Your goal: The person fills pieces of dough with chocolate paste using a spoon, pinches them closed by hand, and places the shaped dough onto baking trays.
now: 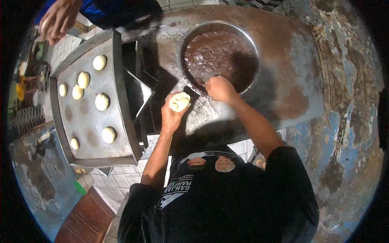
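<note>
My left hand (172, 113) is closed round a pale, creased piece of dough (180, 101), beside the left side of a round metal bowl (252, 44) of dark brown paste (212, 50). At the near left part of the bowl, my right hand (219, 88) has curled fingers down at the paste; what they grip is too dark to make out. A metal tray (83, 115) on the left carries several pale dough rounds (101, 102), spaced apart.
The bowl stands on a stained metal table (291, 65). Another person's hand (58, 22) with a blue sleeve is above the tray's back left. A worn, blue-patched surface (346, 133) lies on the right. A container with a green base (83, 184) is below the tray on the tiled floor.
</note>
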A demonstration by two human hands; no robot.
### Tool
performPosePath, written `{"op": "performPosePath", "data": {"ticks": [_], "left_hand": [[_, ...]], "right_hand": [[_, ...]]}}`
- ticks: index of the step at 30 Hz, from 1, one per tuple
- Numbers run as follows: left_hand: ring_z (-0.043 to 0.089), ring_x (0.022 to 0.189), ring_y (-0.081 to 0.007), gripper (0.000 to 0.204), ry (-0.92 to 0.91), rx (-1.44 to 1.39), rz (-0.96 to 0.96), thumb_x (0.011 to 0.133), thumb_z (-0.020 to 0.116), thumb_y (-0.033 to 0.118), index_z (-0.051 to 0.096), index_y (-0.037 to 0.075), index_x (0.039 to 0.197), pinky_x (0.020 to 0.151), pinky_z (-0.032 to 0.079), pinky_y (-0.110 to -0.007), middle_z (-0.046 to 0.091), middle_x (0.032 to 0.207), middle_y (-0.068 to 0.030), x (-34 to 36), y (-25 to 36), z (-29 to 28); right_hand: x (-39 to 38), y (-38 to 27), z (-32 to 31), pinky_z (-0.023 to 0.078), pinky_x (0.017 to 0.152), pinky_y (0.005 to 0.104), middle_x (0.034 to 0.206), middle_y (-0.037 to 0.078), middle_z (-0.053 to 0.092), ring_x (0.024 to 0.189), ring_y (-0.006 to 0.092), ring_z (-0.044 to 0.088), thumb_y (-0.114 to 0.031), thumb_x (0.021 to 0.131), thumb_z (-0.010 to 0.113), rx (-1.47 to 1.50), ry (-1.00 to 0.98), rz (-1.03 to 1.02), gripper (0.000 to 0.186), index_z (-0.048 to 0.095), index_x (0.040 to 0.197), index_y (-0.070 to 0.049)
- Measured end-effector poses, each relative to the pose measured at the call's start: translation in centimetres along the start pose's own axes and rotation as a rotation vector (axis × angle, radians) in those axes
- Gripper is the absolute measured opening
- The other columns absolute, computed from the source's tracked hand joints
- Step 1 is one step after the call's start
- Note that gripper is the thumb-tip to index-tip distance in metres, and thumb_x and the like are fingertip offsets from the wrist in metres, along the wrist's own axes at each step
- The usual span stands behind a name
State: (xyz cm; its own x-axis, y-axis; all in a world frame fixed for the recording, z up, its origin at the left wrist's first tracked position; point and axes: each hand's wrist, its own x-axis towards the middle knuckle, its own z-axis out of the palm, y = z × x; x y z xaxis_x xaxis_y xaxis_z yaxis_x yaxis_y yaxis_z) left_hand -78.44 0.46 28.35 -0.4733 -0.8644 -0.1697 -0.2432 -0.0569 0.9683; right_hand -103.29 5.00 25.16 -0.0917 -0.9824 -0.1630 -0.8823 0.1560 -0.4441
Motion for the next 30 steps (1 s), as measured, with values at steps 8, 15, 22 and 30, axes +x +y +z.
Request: {"op": "performPosePath", "data": {"ticks": [8,15,22,30], "left_hand": [[0.067,0.103,-0.016,0.058,0.132,-0.01,0.018,0.079,0.086,0.003,0.054,0.005,0.127,0.09,0.054,-0.032,0.07,0.111,-0.0095,1.4,-0.4,2.0],[0.072,0.098,-0.0352,0.051,0.171,0.402,0.16,0.088,0.077,0.018,0.048,0.006,0.129,0.08,0.056,-0.045,0.071,0.108,-0.0221,0.2,2.3,4.9],[0.065,0.1,-0.0189,0.043,0.087,0.018,-0.145,0.081,0.071,-0.003,0.056,0.008,0.12,0.09,0.051,-0.034,0.068,0.101,-0.0068,-5.7,-3.5,3.2],[0.059,0.101,-0.0132,0.061,-0.132,-0.018,0.087,0.078,0.084,0.008,0.052,0.008,0.129,0.086,0.051,-0.029,0.062,0.113,-0.0052,-16.5,0.1,9.9]], "right_hand": [[-4.7,-3.7,-6.6,0.039,0.053,0.025,0.069,-0.001,0.06,0.058,0.0057,0.051,-0.017,0.097,0.06,1.141,-0.359,0.368,0.026,0.074,0.112,0.0],[-14.0,-10.0,-0.2,0.056,0.057,0.0436,0.085,0.013,0.063,0.067,0.0327,0.068,-0.012,0.096,0.063,-0.02,0.397,-0.111,0.027,0.066,0.121,-0.002],[-19.8,-6.4,0.7,0.058,0.077,0.0434,0.092,0.016,0.066,0.087,0.0371,0.069,-0.013,0.092,0.067,0.08,0.224,-0.037,0.037,0.064,0.126,-0.001],[-25.2,-12.0,-4.3,0.057,0.086,0.0403,0.105,0.017,0.075,0.094,0.0339,0.073,-0.007,0.098,0.053,0.065,0.053,-0.184,0.041,0.052,0.139,-0.002]]}}
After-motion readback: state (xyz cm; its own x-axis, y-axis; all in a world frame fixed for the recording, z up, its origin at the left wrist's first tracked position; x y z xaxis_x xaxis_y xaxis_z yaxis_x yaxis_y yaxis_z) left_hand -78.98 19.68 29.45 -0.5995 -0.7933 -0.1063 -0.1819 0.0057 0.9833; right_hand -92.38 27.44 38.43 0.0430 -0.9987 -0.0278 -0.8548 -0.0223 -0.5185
